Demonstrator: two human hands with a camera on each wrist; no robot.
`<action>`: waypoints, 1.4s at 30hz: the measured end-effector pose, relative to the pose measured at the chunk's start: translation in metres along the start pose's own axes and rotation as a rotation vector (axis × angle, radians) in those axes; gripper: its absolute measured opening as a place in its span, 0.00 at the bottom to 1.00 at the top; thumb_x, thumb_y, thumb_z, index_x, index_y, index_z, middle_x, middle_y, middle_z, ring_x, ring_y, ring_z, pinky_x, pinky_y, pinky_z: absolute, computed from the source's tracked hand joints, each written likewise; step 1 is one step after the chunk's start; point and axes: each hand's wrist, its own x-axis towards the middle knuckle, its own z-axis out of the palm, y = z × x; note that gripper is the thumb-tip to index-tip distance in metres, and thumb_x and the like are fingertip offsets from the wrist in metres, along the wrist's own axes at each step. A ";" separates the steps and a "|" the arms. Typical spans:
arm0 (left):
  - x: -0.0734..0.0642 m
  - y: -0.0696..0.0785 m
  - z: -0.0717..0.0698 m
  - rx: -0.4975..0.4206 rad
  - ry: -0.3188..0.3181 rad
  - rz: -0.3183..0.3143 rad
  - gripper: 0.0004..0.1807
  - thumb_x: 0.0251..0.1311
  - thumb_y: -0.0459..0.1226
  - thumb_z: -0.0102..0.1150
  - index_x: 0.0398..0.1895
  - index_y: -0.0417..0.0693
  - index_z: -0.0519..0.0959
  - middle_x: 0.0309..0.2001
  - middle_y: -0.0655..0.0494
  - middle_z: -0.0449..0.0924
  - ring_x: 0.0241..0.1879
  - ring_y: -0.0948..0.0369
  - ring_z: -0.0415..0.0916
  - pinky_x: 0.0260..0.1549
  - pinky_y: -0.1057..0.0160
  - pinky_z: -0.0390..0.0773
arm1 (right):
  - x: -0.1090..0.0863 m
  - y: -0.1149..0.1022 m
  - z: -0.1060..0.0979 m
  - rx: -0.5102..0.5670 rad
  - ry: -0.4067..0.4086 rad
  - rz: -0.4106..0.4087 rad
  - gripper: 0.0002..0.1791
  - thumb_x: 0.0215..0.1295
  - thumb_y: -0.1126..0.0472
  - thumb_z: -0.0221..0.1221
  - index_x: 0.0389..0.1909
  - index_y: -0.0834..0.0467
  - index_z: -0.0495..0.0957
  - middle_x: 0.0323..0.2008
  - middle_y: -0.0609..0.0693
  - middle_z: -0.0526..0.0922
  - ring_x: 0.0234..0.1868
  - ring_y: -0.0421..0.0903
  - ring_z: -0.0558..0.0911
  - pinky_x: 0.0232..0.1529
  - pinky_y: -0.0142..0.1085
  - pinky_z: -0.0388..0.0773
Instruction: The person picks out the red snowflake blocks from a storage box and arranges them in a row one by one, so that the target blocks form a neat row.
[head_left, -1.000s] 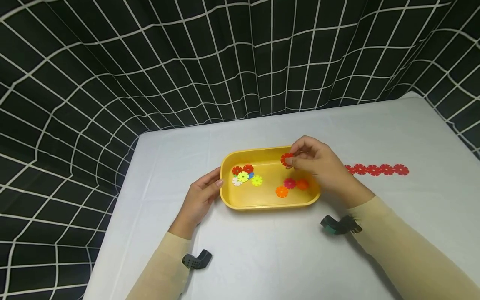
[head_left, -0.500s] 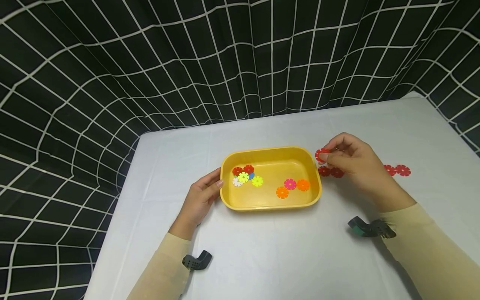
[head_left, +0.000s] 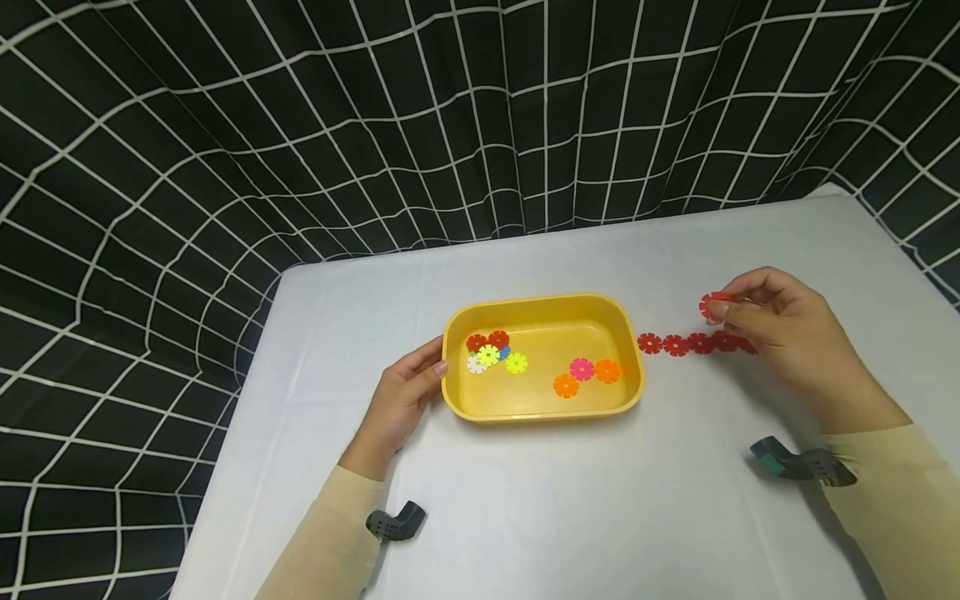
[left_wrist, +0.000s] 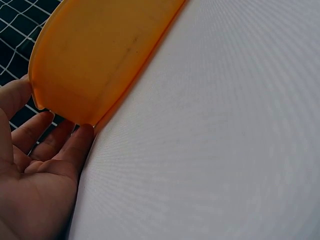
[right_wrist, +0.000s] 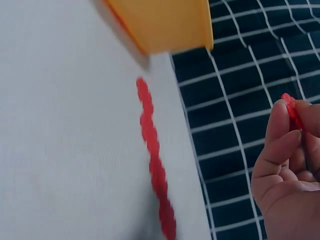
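My left hand (head_left: 396,402) grips the left end of a yellow plastic tray (head_left: 536,396), thumb at the rim and fingers against the outer wall, as the left wrist view shows. Between thumb and fingertips, my right hand (head_left: 806,346) pinches a red notched snowflake disc (head_left: 712,307), held above the table. Below it lies a row of red snowflake discs (head_left: 676,345), running right from beside the tray; the hand covers its right end. In the right wrist view, the pinched disc (right_wrist: 291,111) shows edge-on, apart from the row (right_wrist: 151,142).
Inside the tray, a cluster of red, yellow, white and blue discs (head_left: 488,355) lies at the left. Two orange discs (head_left: 566,385) and a pink disc (head_left: 582,369) lie toward the right. A white cloth (head_left: 540,517) covers the table; a black gridded curtain (head_left: 480,125) hangs behind.
My right hand has carried the red disc out of the tray, rightward to above the row of red discs. My left hand stays at the tray's left end.
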 end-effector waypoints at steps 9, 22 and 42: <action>0.000 -0.001 -0.001 0.003 -0.001 -0.009 0.27 0.80 0.30 0.59 0.78 0.36 0.72 0.75 0.44 0.74 0.74 0.52 0.72 0.69 0.57 0.75 | 0.000 0.022 -0.032 0.176 0.113 0.049 0.14 0.78 0.63 0.67 0.60 0.58 0.81 0.46 0.42 0.88 0.42 0.40 0.84 0.39 0.23 0.84; 0.001 0.000 -0.001 0.007 0.003 -0.010 0.27 0.80 0.30 0.59 0.78 0.37 0.72 0.75 0.44 0.75 0.74 0.51 0.72 0.68 0.56 0.76 | 0.001 0.062 -0.073 -0.076 0.312 0.234 0.19 0.82 0.48 0.61 0.68 0.44 0.81 0.48 0.31 0.82 0.46 0.31 0.80 0.40 0.14 0.76; 0.002 -0.003 -0.002 -0.013 0.002 -0.010 0.27 0.79 0.30 0.61 0.78 0.36 0.72 0.75 0.44 0.74 0.73 0.50 0.73 0.68 0.56 0.77 | -0.008 0.103 -0.112 -0.124 0.305 0.260 0.08 0.85 0.51 0.58 0.57 0.40 0.81 0.38 0.23 0.80 0.35 0.25 0.80 0.35 0.15 0.77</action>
